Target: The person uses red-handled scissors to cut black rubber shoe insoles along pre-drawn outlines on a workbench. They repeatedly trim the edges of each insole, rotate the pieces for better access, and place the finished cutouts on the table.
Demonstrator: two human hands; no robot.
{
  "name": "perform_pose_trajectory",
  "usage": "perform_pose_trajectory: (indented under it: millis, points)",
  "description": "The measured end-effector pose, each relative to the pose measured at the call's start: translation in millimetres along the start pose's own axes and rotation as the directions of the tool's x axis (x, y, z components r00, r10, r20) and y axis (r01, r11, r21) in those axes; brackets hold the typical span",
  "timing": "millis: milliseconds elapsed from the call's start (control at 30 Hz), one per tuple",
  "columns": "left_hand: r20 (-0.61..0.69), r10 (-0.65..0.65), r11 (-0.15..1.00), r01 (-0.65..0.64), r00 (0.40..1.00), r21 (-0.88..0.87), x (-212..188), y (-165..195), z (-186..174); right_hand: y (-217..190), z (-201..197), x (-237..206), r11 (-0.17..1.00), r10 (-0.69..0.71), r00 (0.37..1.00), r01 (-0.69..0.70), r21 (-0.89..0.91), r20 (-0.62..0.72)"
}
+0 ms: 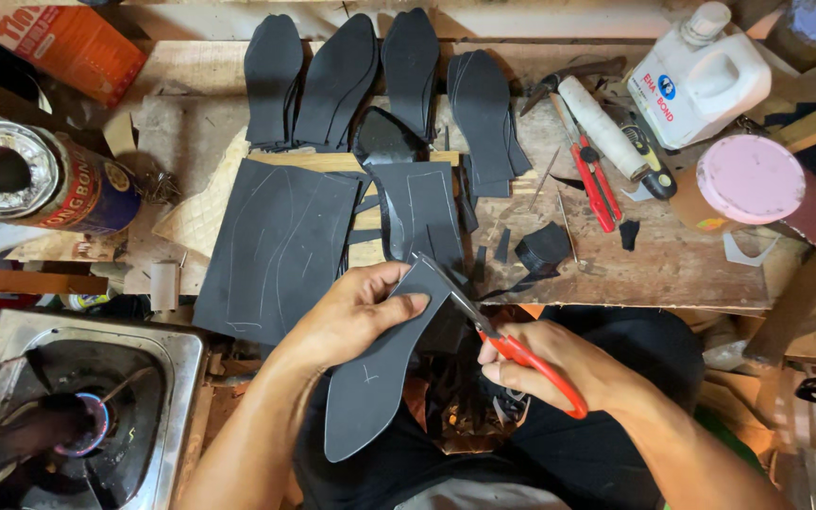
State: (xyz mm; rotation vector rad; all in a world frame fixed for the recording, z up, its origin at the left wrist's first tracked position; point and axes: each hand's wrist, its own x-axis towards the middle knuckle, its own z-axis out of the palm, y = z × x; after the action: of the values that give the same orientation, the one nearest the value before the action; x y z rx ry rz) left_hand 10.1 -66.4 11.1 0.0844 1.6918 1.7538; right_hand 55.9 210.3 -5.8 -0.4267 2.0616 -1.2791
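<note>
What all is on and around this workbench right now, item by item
sole cutouts: several, black, row at bench back
rubber sheet: one, black, bench centre
spare scissors: one, red-handled, bench right
jug: one, white, back right
round lid: one, pink, right
tin can: one, open, left
gas stove: one, lit, lower left
sole piece: one, black, in left hand
scissors: one, red-handled, in right hand, cutting sole piece
</note>
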Motion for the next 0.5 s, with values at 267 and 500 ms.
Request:
perform_pose_trajectory:
  millis: [267, 500]
  points:
    - [0.001, -0.019, 0.998, 0.019, 1.000, 0.056, -6, 12, 3, -21, -2, 2, 0.985, 0.151, 0.988, -0.152, -0.080, -0.012]
    - [0.018, 0.006, 0.998, -0.007, 1.000, 0.057, -4, 11, 1, -20, -2, 3, 0.985, 0.167, 0.986, -0.167, -0.052, 0.000]
